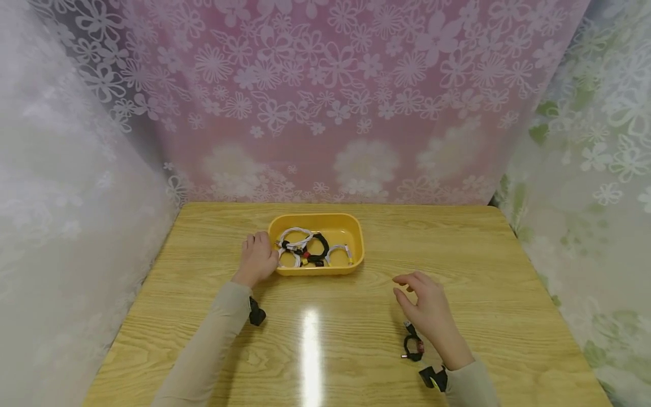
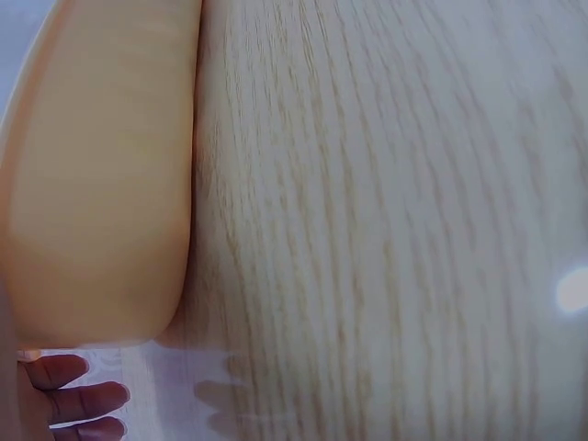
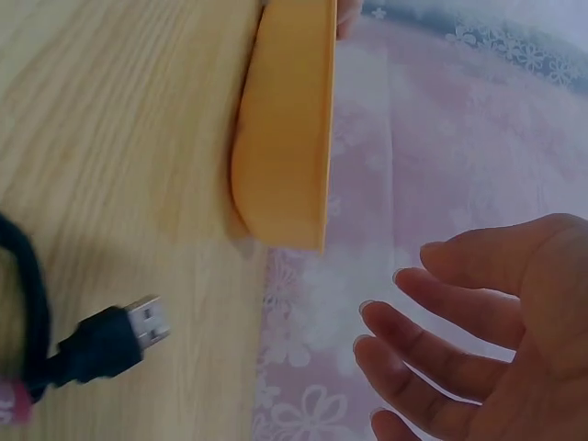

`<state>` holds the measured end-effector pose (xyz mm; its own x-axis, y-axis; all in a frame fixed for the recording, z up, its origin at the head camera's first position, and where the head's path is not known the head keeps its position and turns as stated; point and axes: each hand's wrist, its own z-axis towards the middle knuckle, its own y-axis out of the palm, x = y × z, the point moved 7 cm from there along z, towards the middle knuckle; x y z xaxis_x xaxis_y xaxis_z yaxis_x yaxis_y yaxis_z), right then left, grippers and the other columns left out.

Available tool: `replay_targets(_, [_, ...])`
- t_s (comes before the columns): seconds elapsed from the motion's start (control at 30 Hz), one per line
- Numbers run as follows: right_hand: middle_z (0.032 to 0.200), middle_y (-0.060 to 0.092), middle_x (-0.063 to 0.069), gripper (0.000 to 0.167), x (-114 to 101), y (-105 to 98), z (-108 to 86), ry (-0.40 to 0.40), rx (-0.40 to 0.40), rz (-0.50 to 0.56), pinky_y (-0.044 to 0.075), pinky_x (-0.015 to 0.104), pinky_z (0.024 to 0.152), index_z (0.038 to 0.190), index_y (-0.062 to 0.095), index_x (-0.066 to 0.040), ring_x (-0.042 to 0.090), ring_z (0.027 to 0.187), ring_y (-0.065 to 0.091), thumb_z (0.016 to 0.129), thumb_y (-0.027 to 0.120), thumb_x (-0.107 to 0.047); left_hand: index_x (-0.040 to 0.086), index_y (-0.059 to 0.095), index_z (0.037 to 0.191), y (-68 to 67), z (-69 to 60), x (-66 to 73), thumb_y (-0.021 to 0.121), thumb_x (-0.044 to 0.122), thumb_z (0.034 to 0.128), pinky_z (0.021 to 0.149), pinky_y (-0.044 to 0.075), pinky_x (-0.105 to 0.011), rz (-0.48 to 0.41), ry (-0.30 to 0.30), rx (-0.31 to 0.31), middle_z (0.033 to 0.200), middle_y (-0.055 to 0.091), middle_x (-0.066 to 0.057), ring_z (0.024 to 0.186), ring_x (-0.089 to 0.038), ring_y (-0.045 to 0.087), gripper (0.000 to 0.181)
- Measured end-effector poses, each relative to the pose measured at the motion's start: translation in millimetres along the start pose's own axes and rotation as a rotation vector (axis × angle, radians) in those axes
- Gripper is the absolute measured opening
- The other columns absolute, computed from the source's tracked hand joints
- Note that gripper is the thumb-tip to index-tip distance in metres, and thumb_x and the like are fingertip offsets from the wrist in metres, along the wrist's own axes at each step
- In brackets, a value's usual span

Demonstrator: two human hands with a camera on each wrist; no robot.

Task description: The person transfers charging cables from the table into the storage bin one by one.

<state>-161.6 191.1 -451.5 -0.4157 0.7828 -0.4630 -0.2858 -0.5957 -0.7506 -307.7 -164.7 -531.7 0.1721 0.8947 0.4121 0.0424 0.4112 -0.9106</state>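
Observation:
A shallow yellow plastic box (image 1: 320,271) stands on the wooden table, with several coiled cables in it. My left hand (image 1: 258,259) grips its left end, thumb at the rim and fingers hanging down outside the end wall; the left wrist view shows the fingers (image 2: 87,400) just past that end. My right hand (image 1: 424,299) hovers right of the box and holds nothing, thumb and fingers parted. Closer to me than the right fingers lies a coiled black USB cable (image 1: 414,349) with a reddish tie; its metal plug (image 3: 147,320) shows in the right wrist view.
Inside the box are white coiled cables (image 1: 297,230) and a black one (image 1: 325,244). Floral curtains (image 1: 325,102) hang behind the table (image 1: 432,232) and on both sides. A strip of light reflects off the tabletop. Small black devices sit at both wrists.

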Motion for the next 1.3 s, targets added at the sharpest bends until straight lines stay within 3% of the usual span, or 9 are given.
replay_targets(0.17, [0.094, 0.068, 0.008, 0.022, 6, -3, -15.6, 0.051, -0.025, -0.018, 0.041, 0.043, 0.068, 0.101, 0.073, -0.008, 0.023, 0.075, 0.061, 0.080, 0.078, -0.003, 0.002, 0.042, 0.102, -0.1, 0.8, -2.7, 0.043, 0.018, 0.0968, 0.084, 0.025, -0.048, -0.001, 0.002, -0.003, 0.101, 0.042, -0.018, 0.096, -0.036, 0.033, 0.017])
replay_targets(0.4, [0.088, 0.065, 0.003, 0.021, 23, 4, -38.8, 0.198, -0.184, -0.093, 0.044, 0.045, 0.065, 0.103, 0.073, -0.009, 0.019, 0.072, 0.059, 0.083, 0.078, -0.014, 0.002, 0.042, 0.104, 0.6, 1.0, -3.1, 0.044, 0.018, 0.0968, 0.086, 0.026, -0.048, 0.012, -0.005, -0.002, 0.102, 0.042, -0.018, 0.096, -0.036, 0.033, 0.018])
replay_targets(0.57, [0.088, 0.065, 0.003, 0.024, 33, 5, -55.9, 0.311, -0.251, -0.127, 0.043, 0.050, 0.067, 0.105, 0.072, -0.009, 0.020, 0.075, 0.059, 0.084, 0.078, -0.020, 0.001, 0.041, 0.104, 1.5, 1.1, 2.0, 0.043, 0.017, 0.0965, 0.085, 0.026, -0.048, 0.001, 0.006, -0.012, 0.102, 0.042, -0.019, 0.095, -0.036, 0.033, 0.018])
replay_targets(0.83, [0.088, 0.063, 0.002, 0.036, 40, 14, -73.9, 0.398, -0.355, -0.124, 0.046, 0.044, 0.063, 0.111, 0.070, -0.009, 0.019, 0.075, 0.061, 0.081, 0.081, -0.026, 0.003, 0.041, 0.103, 3.4, 2.3, 0.5, 0.044, 0.017, 0.0969, 0.084, 0.025, -0.047, 0.007, -0.001, -0.010, 0.100, 0.041, -0.016, 0.094, -0.035, 0.033, 0.016])
replay_targets(1.03, [0.088, 0.060, 0.002, 0.041, 39, 20, -79.0, 0.427, -0.360, -0.093, 0.048, 0.042, 0.064, 0.112, 0.069, -0.008, 0.017, 0.075, 0.060, 0.079, 0.083, -0.026, 0.001, 0.042, 0.104, 0.1, 0.0, -0.5, 0.045, 0.015, 0.0963, 0.084, 0.024, -0.047, -0.004, -0.007, 0.000, 0.102, 0.042, -0.018, 0.094, -0.036, 0.033, 0.016])
replay_targets(1.3, [0.080, 0.050, 0.001, 0.042, 41, 26, -82.7, 0.466, -0.372, -0.080, 0.037, 0.034, 0.060, 0.113, 0.068, -0.005, 0.016, 0.066, 0.043, 0.078, 0.082, -0.022, 0.002, 0.041, 0.103, -1.4, -1.2, 1.4, 0.045, 0.016, 0.0970, 0.084, 0.025, -0.046, 0.003, -0.007, 0.003, 0.099, 0.042, -0.016, 0.093, -0.035, 0.033, 0.016])
